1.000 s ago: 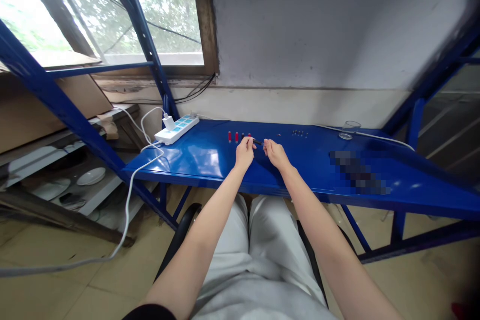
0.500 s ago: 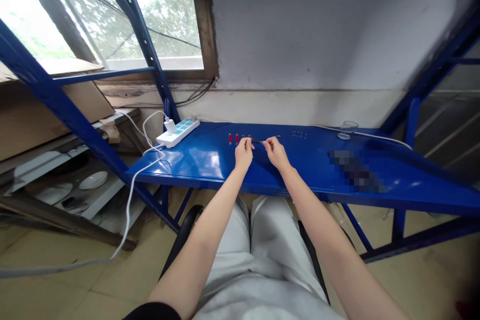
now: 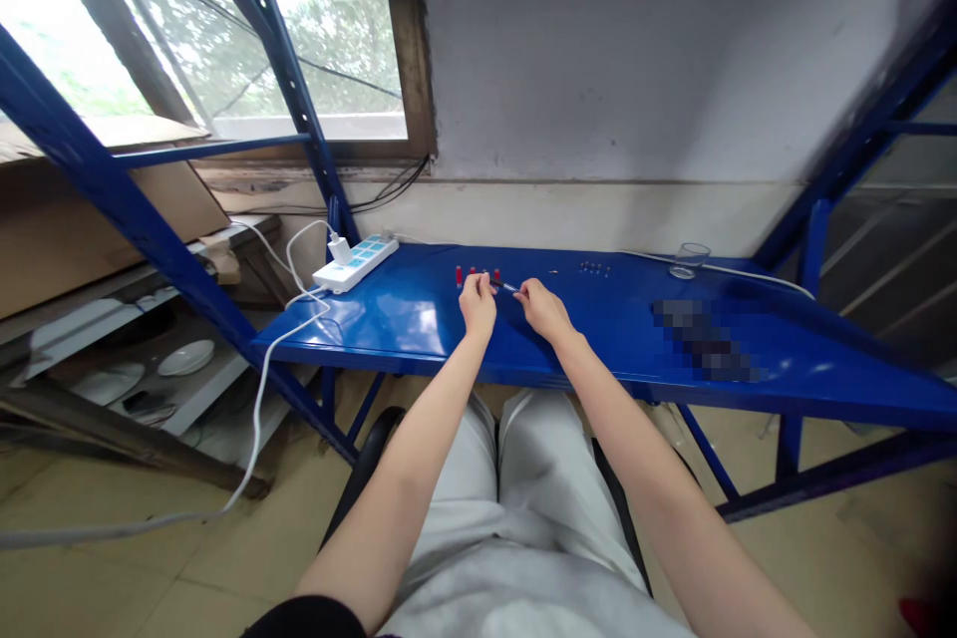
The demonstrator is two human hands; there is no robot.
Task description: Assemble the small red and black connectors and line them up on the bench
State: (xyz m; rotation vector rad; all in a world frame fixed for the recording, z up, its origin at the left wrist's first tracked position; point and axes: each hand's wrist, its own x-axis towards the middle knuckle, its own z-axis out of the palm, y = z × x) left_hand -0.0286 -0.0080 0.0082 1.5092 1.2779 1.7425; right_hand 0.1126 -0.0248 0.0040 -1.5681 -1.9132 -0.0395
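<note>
My left hand [image 3: 478, 302] and my right hand [image 3: 544, 307] rest close together on the blue metal shelf [image 3: 419, 314]. Both are closed in a pinch on a thin dark stick-like object [image 3: 505, 285] that spans the gap between them. Just beyond my left hand stands a short row of small red pieces [image 3: 473, 273]. Further right on the shelf lie one tiny piece [image 3: 554, 272] and a cluster of small dark pieces [image 3: 594, 267].
A white power strip [image 3: 354, 261] with a plugged-in white cable [image 3: 258, 389] lies at the shelf's left rear. A small glass [image 3: 689, 259] stands at the right rear, with a blurred patch [image 3: 703, 339] in front. Blue rack posts [image 3: 112, 184] flank the shelf; plates [image 3: 185, 357] sit lower left.
Both hands have drawn slightly toward me and to the left, still pinching the thin dark object, which has tilted a little.
</note>
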